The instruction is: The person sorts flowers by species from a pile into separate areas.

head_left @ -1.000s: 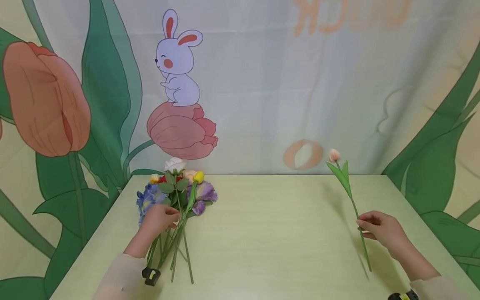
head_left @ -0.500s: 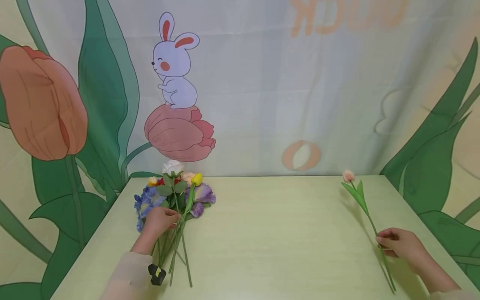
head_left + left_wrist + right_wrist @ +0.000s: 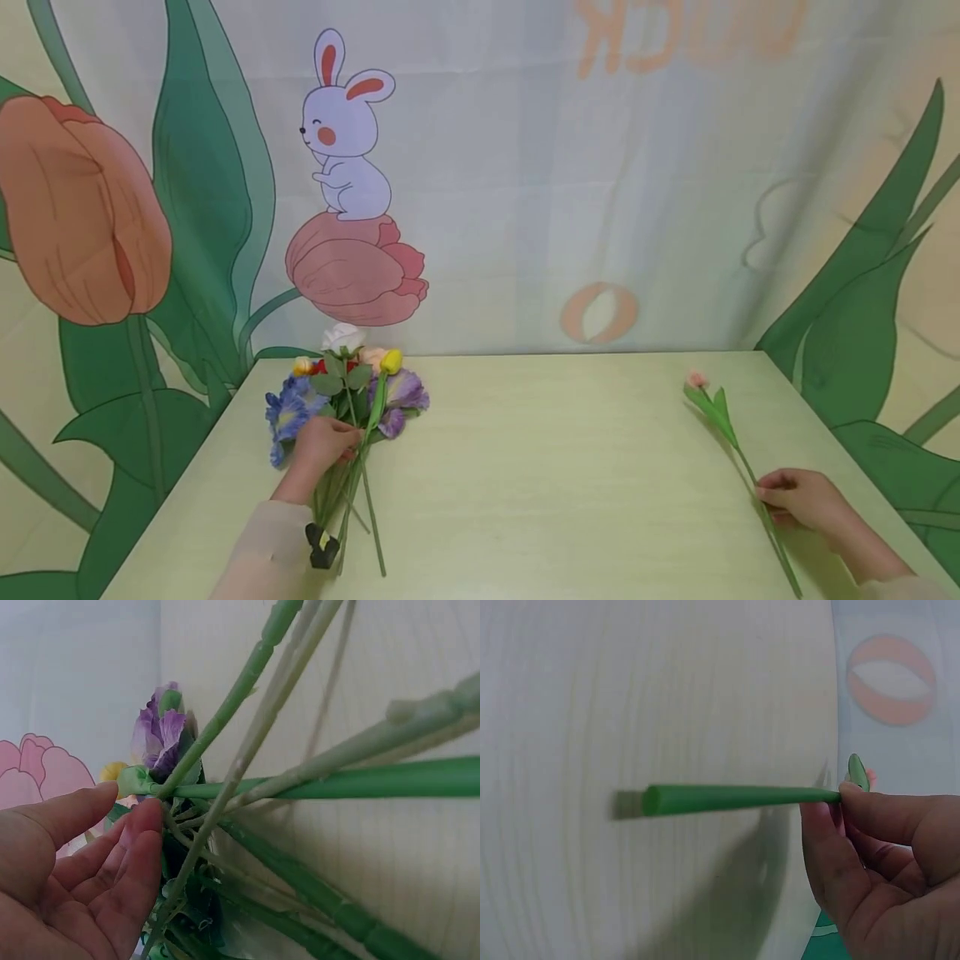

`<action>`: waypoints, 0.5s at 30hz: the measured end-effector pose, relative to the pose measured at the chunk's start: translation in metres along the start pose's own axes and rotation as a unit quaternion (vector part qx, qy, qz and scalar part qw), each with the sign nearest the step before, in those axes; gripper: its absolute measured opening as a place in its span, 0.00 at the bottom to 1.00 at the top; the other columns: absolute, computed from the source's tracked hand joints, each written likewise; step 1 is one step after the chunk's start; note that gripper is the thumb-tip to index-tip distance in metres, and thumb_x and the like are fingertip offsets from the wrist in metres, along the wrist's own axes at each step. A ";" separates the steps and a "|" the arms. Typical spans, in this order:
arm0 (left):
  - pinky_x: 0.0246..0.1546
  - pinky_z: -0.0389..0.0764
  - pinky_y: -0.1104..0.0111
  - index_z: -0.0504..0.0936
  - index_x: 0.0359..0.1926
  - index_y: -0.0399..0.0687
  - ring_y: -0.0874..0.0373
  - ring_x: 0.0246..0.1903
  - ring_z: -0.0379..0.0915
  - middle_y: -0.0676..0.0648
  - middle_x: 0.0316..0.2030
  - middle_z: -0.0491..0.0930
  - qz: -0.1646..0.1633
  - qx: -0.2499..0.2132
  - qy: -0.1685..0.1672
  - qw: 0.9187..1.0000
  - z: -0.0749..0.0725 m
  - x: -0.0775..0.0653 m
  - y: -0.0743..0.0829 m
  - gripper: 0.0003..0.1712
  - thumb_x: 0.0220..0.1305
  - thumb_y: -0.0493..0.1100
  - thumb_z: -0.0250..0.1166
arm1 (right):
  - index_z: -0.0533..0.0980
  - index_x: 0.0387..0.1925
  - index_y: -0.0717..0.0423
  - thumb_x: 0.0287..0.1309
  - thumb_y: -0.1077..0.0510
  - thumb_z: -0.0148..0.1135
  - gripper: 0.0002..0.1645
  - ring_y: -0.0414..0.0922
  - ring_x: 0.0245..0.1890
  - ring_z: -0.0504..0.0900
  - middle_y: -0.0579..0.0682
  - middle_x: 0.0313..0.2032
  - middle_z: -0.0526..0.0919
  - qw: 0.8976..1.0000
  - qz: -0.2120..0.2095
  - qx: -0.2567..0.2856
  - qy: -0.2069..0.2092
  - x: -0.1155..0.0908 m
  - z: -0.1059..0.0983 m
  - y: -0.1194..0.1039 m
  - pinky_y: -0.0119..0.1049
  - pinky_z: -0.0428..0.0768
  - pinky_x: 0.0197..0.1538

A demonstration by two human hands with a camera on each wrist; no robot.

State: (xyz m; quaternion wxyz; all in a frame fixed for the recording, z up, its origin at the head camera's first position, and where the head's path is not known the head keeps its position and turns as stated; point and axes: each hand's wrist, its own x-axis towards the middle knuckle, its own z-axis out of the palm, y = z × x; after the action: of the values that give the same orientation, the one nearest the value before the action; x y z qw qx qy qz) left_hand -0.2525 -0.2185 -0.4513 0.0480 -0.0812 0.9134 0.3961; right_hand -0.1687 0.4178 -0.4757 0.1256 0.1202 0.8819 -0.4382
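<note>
My right hand (image 3: 806, 498) pinches the green stem of a pink tulip (image 3: 696, 380) between thumb and fingertips at the table's right side. In the right wrist view, the stem's cut end (image 3: 654, 800) points away from the hand, close over its shadow. Over at the left, my left hand (image 3: 326, 448) is at a bunch of artificial flowers, its fingertips right at the crossing stems (image 3: 247, 750). I cannot tell whether they grip one. The bunch includes a white rose (image 3: 343, 337), a yellow tulip (image 3: 392, 361), blue petals (image 3: 291, 407) and purple petals (image 3: 406, 389).
The pale table (image 3: 555, 467) carries the flowers, and its far edge meets a fabric backdrop (image 3: 510, 183) printed with a rabbit (image 3: 347, 150), tulips and leaves. A black wrist device (image 3: 321, 546) sits near the bunch's lower stems.
My right hand has moved right and toward me with the pink tulip, whose bloom has lowered toward the table. My left fingertips stay at the same stems while the wrist shifts slightly right.
</note>
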 end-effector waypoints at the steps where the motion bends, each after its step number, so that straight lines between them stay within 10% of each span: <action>1: 0.30 0.85 0.60 0.86 0.47 0.26 0.49 0.28 0.86 0.33 0.34 0.88 -0.001 0.001 0.003 1.000 0.001 0.000 0.000 0.17 0.71 0.40 0.64 | 0.74 0.47 0.82 0.70 0.65 0.58 0.17 0.37 0.30 0.81 0.46 0.31 0.83 1.000 0.001 -0.001 -0.001 0.000 0.000 0.001 0.31 0.85 0.35; 15: 0.26 0.84 0.61 0.87 0.35 0.28 0.55 0.19 0.81 0.39 0.21 0.86 -0.014 0.008 0.019 1.000 0.004 0.004 0.000 0.12 0.66 0.37 0.67 | 0.76 0.44 0.79 0.68 0.66 0.59 0.14 0.39 0.29 0.80 0.49 0.31 0.82 0.999 0.032 0.019 -0.003 0.006 0.000 0.015 0.32 0.85 0.34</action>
State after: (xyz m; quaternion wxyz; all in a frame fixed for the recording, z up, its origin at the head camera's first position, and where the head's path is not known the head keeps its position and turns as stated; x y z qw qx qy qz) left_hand -0.2567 -0.2158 -0.4543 0.0366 -0.1011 0.9159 0.3867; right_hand -0.1691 0.4267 -0.4887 0.1400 0.1496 0.8688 -0.4508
